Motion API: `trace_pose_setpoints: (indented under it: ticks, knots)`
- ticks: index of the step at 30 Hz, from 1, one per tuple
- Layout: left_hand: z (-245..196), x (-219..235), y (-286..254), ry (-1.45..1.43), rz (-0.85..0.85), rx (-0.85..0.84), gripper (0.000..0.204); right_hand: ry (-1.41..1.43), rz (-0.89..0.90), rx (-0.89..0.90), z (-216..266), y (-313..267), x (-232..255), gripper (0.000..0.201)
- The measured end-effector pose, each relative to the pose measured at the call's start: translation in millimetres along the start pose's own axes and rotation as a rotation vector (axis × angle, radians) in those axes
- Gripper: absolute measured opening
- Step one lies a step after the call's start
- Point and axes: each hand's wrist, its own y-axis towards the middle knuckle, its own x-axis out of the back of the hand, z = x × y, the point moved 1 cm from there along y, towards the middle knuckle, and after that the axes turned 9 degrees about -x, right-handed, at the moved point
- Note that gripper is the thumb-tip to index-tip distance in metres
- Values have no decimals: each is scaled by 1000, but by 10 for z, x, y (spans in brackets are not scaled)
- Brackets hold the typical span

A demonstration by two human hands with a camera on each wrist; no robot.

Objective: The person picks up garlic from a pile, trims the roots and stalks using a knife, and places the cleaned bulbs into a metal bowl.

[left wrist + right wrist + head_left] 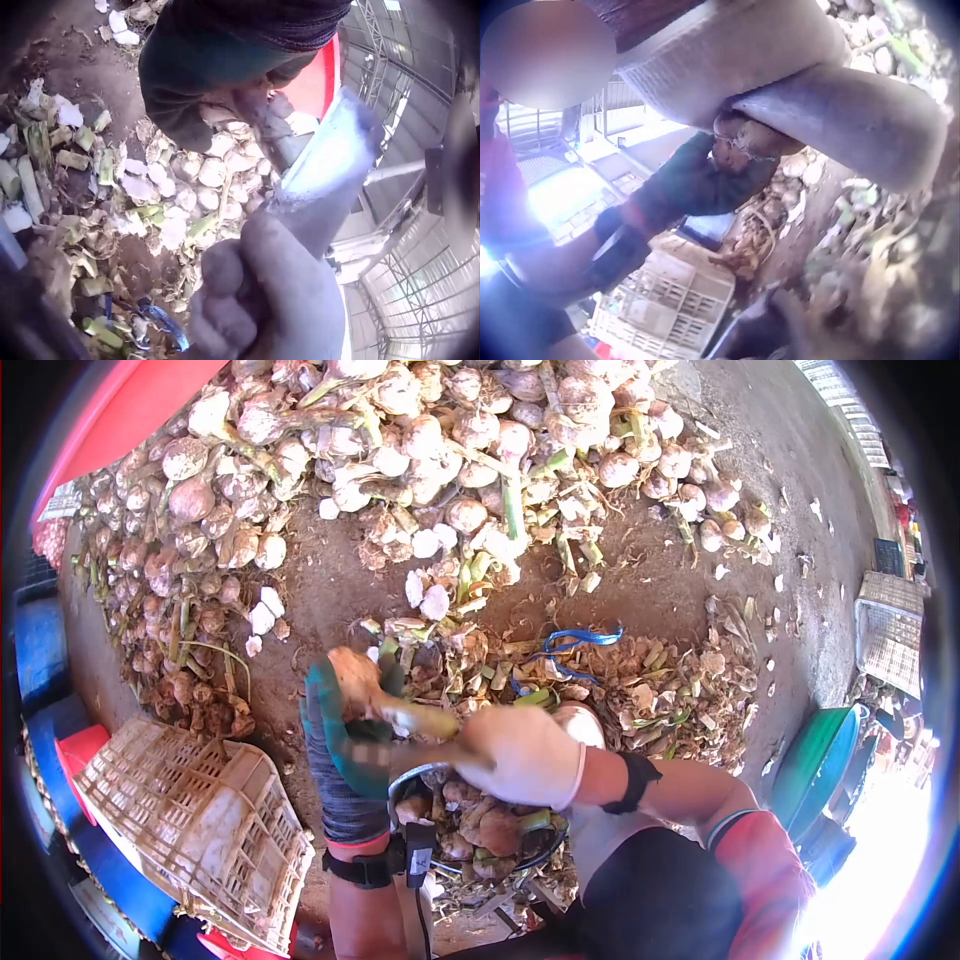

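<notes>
My left hand point(338, 730), in a green and grey glove, grips a garlic bulb point(355, 676) whose thick stem point(420, 718) points toward the right hand. In a white glove, my right hand point(525, 755) holds a broad-bladed knife point(425, 753) by its handle. The left wrist view shows the shiny blade point(322, 169) against the stem, with the right fist point(277, 289) below it. Beneath both hands stands a bucket point(556, 850) with several garlic bulbs point(490, 830) inside.
A large heap of garlic point(420, 435) covers the floor ahead. Cut stems and peelings point(680, 690) lie closer, with a blue strap point(580, 637) among them. A plastic crate point(200, 825) stands at left, a green tub point(815, 770) at right, and another crate point(890, 630) beyond it.
</notes>
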Motion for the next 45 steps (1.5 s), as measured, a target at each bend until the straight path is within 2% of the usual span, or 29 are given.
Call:
trace_pose_setpoints:
  ticks: [2,4,6,7,9,10,11,12,14,15,17,18,20,23,26,27,28,30,31,32,34,35,36,38,39,40,42,43,45]
  knots:
    - [14,46,-118,20,2,63,52,-86,-175,-57,-163,127,28,21]
    - [-64,-28,-204,142,83,53,48,-48,-143,-61,-172,169,174,23]
    - [-137,-89,-232,202,178,246,48,2,-171,-96,-176,196,227,23]
    - [-219,-186,-274,179,119,284,52,-3,-168,-78,-161,193,254,24]
    - [-204,-94,-365,292,172,218,53,12,-104,-157,-231,213,200,24]
    - [-250,-72,-396,318,277,212,55,30,-42,-239,-310,211,135,25]
    - [-299,-50,-430,341,382,202,58,-79,122,-378,-623,242,-47,27]
    - [-359,-56,-455,360,486,187,61,-55,139,-440,-653,165,-26,25]
    - [-479,-160,-350,555,1224,39,60,46,11,-391,-563,11,126,25]
    - [-501,-190,-288,560,1233,36,60,49,2,-389,-579,58,132,25]
    - [-490,-207,-189,805,1150,382,52,137,-111,-425,-627,169,150,26]
    - [-466,-199,-60,941,1082,191,46,141,-118,-430,-624,195,170,26]
    - [-248,-90,454,1177,943,-48,50,177,-160,-374,-582,233,231,26]
    - [-190,-579,1136,1279,577,-218,55,251,-204,-370,-642,201,214,24]
    - [165,-609,1984,1507,361,-373,59,324,-199,-415,-781,150,209,24]
    - [161,-687,2101,1262,399,-348,61,278,-208,-408,-802,138,241,23]
    - [169,-726,2192,1205,356,-121,62,232,-216,-398,-816,135,277,23]
    - [242,-726,2415,1199,379,-48,62,233,-231,-414,-817,133,375,23]
    - [304,-683,2439,1060,343,-95,66,237,-243,-424,-815,126,421,23]
    - [399,-613,2508,1059,351,-89,66,236,-246,-432,-818,125,459,23]
    - [563,-426,2683,1025,383,-368,74,208,-209,-539,-839,138,520,23]
    - [360,-666,2506,1327,352,-194,79,223,-221,-526,-868,146,517,24]
    - [418,-567,2515,1325,353,-194,79,222,-222,-527,-867,155,530,24]
    - [537,-327,2536,1198,570,-516,73,262,-216,-553,-810,188,544,24]
    - [365,-510,2273,1772,526,-599,62,263,-215,-552,-804,188,510,24]
    - [382,-499,2221,1773,521,-600,62,220,-236,-494,-812,190,472,25]
    - [429,-553,2115,1569,709,-744,57,169,-258,-437,-839,196,429,25]
    - [474,-557,2053,1596,750,-575,59,164,-249,-428,-841,188,400,25]
    - [540,-600,1866,1663,836,-557,54,157,-232,-416,-780,192,395,26]
